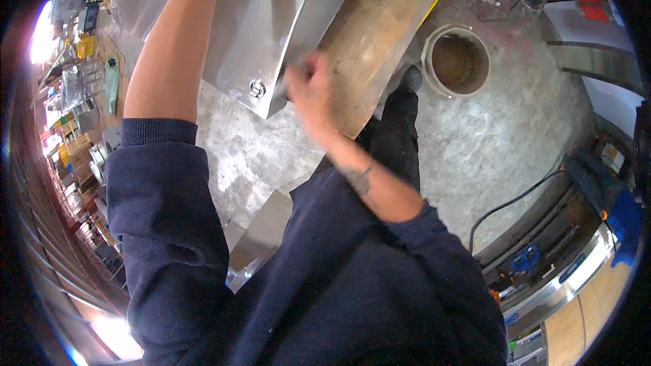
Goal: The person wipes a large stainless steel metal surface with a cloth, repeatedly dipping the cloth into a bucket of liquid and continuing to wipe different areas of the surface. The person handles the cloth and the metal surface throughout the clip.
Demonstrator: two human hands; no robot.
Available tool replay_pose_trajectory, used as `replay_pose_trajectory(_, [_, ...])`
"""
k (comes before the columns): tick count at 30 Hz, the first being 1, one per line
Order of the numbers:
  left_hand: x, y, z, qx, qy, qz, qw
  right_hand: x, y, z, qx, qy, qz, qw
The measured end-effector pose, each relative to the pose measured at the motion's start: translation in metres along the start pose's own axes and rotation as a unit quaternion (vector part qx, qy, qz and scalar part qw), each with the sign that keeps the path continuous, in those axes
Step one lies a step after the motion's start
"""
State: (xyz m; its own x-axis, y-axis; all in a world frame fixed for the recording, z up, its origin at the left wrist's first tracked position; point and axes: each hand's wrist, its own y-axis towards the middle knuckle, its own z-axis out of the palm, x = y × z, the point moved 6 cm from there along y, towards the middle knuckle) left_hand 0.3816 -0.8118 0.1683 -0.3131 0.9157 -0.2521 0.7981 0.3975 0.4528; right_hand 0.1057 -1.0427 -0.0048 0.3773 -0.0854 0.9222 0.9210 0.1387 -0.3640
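Note:
A shiny folded sheet-metal piece (251, 34) slants across the upper middle, its narrow side wall facing my right hand. Close to its lower corner sits a small round metal fitting (257, 88). My right hand (313, 95) is at that side wall, fingers curled and smeared by motion. Something dark and greyish shows at the fingers, too blurred to name. My left forearm reaches up over the metal's left part and leaves the picture at the top edge, so my left hand is out of sight. A worn wooden board (380, 34) lies along the metal's right side.
A round bucket (427, 61) with brown contents stands on the concrete floor (468, 142), just past my foot. To the right, a dark cable (505, 200) curves toward a cluttered bench. Shelves and crates (78, 152) line the far left. Another metal sheet (261, 227) lies low beside my body.

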Motion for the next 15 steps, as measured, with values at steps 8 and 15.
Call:
replay_pose_trajectory(8, [-0.009, 0.023, 0.011, -0.027, 0.005, 0.036, 0.999, 0.165, 0.183, -0.039, -0.160, 0.029, -0.362, 0.918])
replay_pose_trajectory(15, [-0.010, 0.007, 0.023, -0.012, -0.034, 0.010, 0.999, -0.092, -0.039, 0.029, -0.019, 0.009, 0.122, 0.992])
